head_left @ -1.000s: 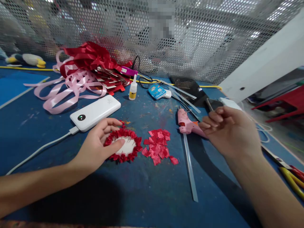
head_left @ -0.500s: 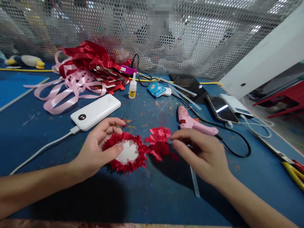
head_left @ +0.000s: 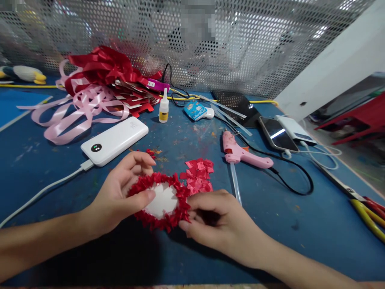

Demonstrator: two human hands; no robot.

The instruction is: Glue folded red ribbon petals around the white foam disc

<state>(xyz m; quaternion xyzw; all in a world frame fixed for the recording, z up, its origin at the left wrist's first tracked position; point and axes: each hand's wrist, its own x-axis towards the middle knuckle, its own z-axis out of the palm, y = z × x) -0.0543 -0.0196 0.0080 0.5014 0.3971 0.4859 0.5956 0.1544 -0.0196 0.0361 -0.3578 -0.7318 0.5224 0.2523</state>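
Note:
A round white disc [head_left: 161, 199] edged with ruffled red ribbon pieces is tilted up between both hands. My left hand [head_left: 120, 190] grips its left side, thumb lying on the white face and the other fingers behind. At the right rim, my right hand [head_left: 216, 222] has thumb and index finger closed on the red ruffle. Its other fingers are curled. Just beyond that hand lies a pile of small red ribbon pieces [head_left: 198, 174]. A small red bit [head_left: 150, 153] shows behind my left fingers.
A pink glue gun [head_left: 237, 150] with a clear glue stick lies right. Farther back are a white power bank [head_left: 116, 140], a small glue bottle [head_left: 163, 108], pink ribbon [head_left: 87, 104] and red ribbon [head_left: 105, 68]. Scissors [head_left: 357, 200] and a phone [head_left: 278, 134] lie far right.
My right hand has moved left and down, from beside the ribbon pieces to the disc's right rim. The disc is tilted more towards me. The view has shifted slightly.

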